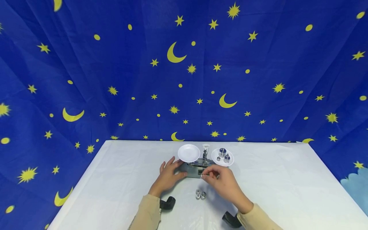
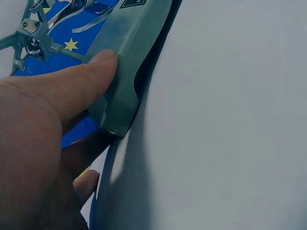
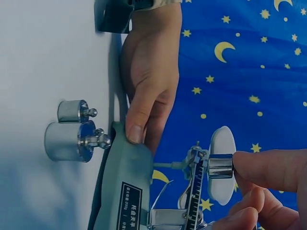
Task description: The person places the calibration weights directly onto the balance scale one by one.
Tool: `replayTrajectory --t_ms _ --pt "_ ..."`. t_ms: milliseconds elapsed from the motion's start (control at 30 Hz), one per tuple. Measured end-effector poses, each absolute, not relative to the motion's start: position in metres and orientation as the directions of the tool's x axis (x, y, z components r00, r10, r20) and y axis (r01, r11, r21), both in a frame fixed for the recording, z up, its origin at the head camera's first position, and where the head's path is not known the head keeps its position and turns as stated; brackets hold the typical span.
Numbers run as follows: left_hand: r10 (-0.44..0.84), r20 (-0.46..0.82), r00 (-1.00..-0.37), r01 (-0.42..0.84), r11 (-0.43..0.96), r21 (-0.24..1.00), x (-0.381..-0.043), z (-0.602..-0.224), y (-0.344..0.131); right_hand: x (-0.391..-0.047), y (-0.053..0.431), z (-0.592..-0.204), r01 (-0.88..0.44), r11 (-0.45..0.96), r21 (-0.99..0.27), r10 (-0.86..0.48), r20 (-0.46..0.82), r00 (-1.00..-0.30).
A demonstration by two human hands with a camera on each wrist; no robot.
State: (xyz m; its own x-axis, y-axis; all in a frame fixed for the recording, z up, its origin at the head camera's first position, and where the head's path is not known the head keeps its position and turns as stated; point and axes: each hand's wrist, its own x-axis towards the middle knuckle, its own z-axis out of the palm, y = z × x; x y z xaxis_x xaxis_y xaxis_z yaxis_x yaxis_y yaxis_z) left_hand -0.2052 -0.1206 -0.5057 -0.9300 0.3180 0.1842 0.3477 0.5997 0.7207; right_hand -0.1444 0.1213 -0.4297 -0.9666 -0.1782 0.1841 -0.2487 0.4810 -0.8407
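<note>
A green-grey balance scale [image 1: 193,172] with two white pans stands on the table. My left hand [image 1: 168,179] grips the left end of its base, thumb on the front face and fingers behind, as the left wrist view shows. Between thumb and fingertips, my right hand [image 1: 224,185] pinches a small shiny metal weight [image 3: 221,166], held in front of the scale. The left pan [image 1: 188,153] carries nothing. On the right pan [image 1: 231,158] stand three metal weights [image 1: 222,152] of different sizes, the largest at the back.
Several knobbed metal weights [image 1: 203,195] stand close together on the white table [image 1: 115,195] in front of the scale, between my forearms. Black straps [image 1: 169,203] show at both wrists. Behind the table hangs a blue curtain [image 1: 138,80] with yellow stars and moons.
</note>
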Motion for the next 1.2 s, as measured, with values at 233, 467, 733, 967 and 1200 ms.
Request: replayTrajectory --t_ms 233,467,733,967,1200 --pt "0.319 0.173 -0.932 0.34 0.599 0.725 -0.206 -0.504 -0.12 -0.148 0.116 -0.428 -0.263 0.476 -0.839 -0.165 0.209 -0.964" --pt "0.318 0.189 -0.929 0.351 0.595 0.723 -0.206 -0.505 -0.121 -0.15 0.111 -0.426 -0.277 0.459 -0.844 -0.143 0.238 -0.961" --pt "0.321 0.184 -0.929 0.349 0.594 0.725 -0.205 -0.504 -0.121 -0.152 0.104 -0.425 -0.293 0.457 -0.84 -0.121 0.267 -0.956" --pt "0.318 0.177 -0.931 0.341 0.592 0.731 -0.205 -0.504 -0.12 -0.153 0.1 -0.421 -0.309 0.461 -0.832 -0.108 0.294 -0.95" --pt "0.317 0.177 -0.932 0.339 0.587 0.735 -0.205 -0.504 -0.12 -0.155 0.096 -0.417 -0.309 0.464 -0.831 -0.103 0.295 -0.95"
